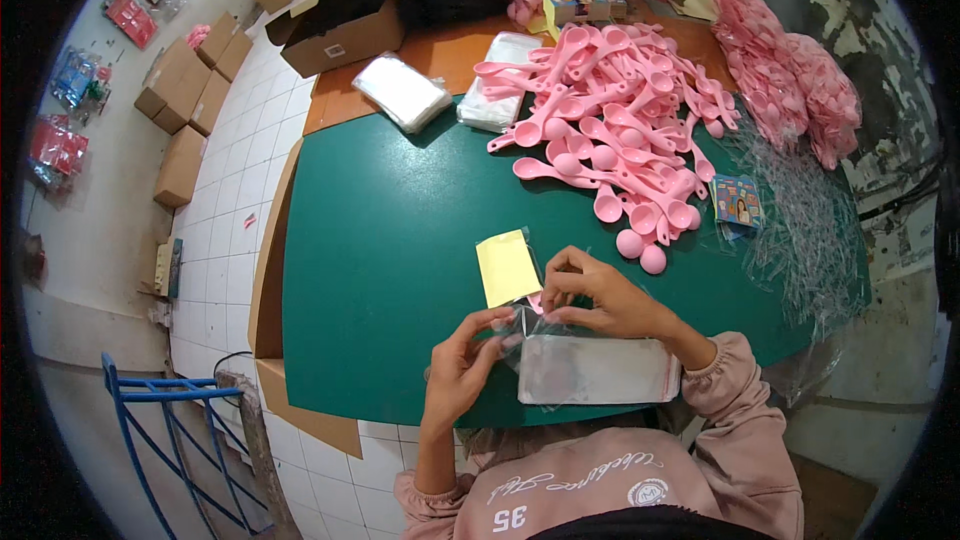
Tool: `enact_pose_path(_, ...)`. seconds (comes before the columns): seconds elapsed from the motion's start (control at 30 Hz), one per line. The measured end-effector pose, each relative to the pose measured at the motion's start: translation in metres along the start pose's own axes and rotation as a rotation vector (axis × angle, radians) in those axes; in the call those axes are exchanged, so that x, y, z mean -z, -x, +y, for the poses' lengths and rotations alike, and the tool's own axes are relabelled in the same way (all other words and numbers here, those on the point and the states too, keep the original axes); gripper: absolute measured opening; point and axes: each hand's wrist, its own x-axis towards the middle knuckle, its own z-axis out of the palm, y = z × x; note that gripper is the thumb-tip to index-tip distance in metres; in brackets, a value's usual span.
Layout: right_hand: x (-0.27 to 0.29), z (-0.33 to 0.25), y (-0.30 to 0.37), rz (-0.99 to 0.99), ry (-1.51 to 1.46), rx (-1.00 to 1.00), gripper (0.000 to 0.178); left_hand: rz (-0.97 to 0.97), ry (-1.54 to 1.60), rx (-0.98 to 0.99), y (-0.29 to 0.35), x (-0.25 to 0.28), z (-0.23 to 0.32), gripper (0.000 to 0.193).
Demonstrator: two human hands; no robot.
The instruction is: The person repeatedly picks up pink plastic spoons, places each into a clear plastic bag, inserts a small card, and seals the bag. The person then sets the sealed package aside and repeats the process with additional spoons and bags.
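Near the table's front edge, my left hand pinches the edge of a clear plastic bag between thumb and fingers. Just to its right, my right hand is bent over the same bag, its fingertips closed at the film. A small piece of a pink scoop shows between the hands; the rest of it is hidden. Beyond them lies a yellow card with clear film along its edge. Under my right wrist rests a stack of flat clear bags.
A heap of pink scoops covers the table's far right. Printed cards lie beside loose clear film. Two packs of clear bags sit farther back, near an open carton. A blue metal frame stands left.
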Motion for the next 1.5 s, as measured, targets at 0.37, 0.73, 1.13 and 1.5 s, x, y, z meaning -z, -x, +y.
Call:
enact_pose_path(0.37, -0.022, 0.015, 0.002, 0.192, -0.485, -0.322, 0.016, 0.234, -0.409, -0.192, -0.016, -0.009, -0.03, 0.009)
enact_pose_path(0.73, -0.031, 0.007, -0.003, 0.382, -0.313, -0.361, 0.015, 0.37, -0.187, -0.069, -0.016, -0.021, -0.026, 0.013)
enact_pose_path(1.13, -0.029, 0.005, -0.004, 0.304, -0.101, -0.313, 0.025, 0.258, -0.151, -0.086, -0.014, -0.011, -0.028, 0.029)
enact_pose_path(1.5, 0.057, 0.018, 0.019, 0.462, 0.489, -0.146, 0.02, 0.745, -1.083, -0.343, -0.039, 0.2, -0.019, 0.044)
